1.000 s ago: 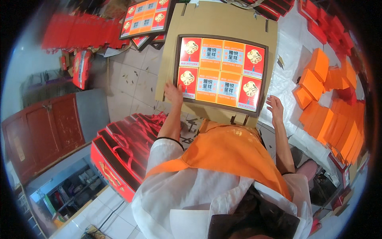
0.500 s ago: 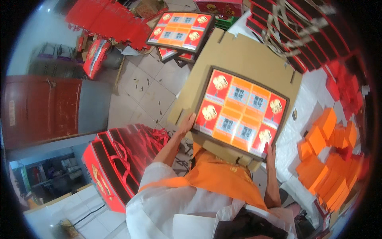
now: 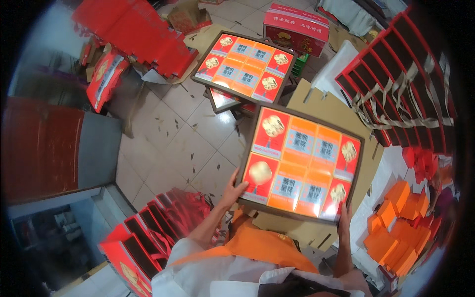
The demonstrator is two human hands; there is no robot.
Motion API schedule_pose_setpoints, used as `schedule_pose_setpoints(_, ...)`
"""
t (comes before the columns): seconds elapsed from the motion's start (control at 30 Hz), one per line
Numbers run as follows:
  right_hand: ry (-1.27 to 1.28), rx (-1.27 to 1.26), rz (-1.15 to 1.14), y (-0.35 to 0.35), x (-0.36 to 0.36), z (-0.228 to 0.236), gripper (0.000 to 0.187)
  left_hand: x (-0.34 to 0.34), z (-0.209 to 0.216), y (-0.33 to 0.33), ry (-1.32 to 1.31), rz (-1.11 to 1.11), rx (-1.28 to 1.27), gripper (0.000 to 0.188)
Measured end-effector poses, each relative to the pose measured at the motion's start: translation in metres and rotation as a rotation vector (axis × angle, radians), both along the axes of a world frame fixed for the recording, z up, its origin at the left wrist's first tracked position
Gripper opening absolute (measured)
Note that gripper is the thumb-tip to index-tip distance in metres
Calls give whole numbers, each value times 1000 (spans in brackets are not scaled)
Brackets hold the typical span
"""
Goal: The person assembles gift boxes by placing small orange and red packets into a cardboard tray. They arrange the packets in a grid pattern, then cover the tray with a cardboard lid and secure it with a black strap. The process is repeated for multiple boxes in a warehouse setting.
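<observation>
Over the floor (image 3: 163,143), my left hand (image 3: 231,190) and right hand (image 3: 345,218) pinch the tray (image 3: 302,161) edges; tilted, its boxes (image 3: 297,143) could slide out.

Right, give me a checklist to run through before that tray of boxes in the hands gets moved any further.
1. Left hand grips the tray at its near left corner: ok.
2. Right hand grips the near right corner: ok.
3. All eight boxes sit flat in their slots, none sliding out: ok.
4. Tray held level: not ok, it tilts, the far edge higher in the view.
5. The second filled tray on the stack ahead lies apart from the held one: ok.
6. Floor underfoot free of clutter: cannot tell, the body hides it; red bags stand close on the left.
</observation>
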State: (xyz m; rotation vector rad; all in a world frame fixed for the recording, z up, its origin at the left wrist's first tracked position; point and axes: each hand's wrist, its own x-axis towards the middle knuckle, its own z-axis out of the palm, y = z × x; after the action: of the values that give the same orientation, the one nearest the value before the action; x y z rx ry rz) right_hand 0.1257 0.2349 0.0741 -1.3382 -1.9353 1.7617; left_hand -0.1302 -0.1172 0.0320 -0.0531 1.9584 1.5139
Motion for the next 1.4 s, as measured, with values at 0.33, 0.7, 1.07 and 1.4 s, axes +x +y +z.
schedule_pose_setpoints(0.33, 348, 387, 447, 98, -402, 61, 50, -187, 30, 30, 60, 579, 596, 63)
schedule_pose_setpoints(0.7, -130, 337, 661, 43, -272, -19, 36, -270, -94, 103, 149, 643, 350, 79)
schedule_pose_setpoints(1.07, -770, 317, -535, 55, 155, -150, 51, -19, -95, 93, 644, -259, -410, 57)
schedule_pose_setpoints(1.4, -121, 92, -499, 42, 148, -128, 46, -6, -91, 102, 842, -228, -584, 46)
